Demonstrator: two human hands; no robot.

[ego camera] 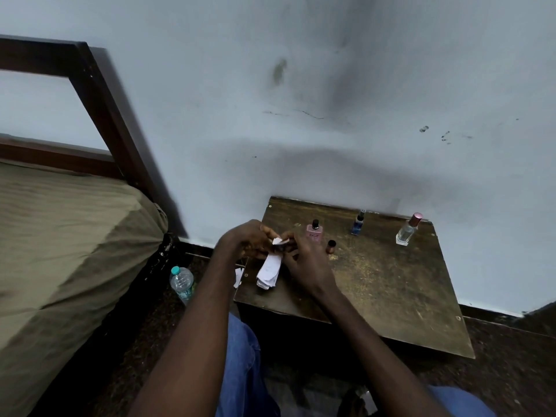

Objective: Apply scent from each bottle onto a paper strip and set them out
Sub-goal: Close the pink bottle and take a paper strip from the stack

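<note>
My left hand (pixel 251 240) and right hand (pixel 307 261) both pinch paper strips (pixel 270 270) at the table (pixel 391 296) left edge. Pink bottle (pixel 313 233), blue bottle (pixel 358 225), clear bottle (pixel 406 231) along the far edge.

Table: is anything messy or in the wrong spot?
The pink bottle has no cap; a brown cap stands loose beside it. A few paper strips lie past the table's left edge.

wooden table (pixel 391 296) | on it: pink bottle (pixel 313 233), blue bottle (pixel 358 226), clear bottle (pixel 406 233), loose cap (pixel 331 247), paper strips (pixel 268 271)
</note>
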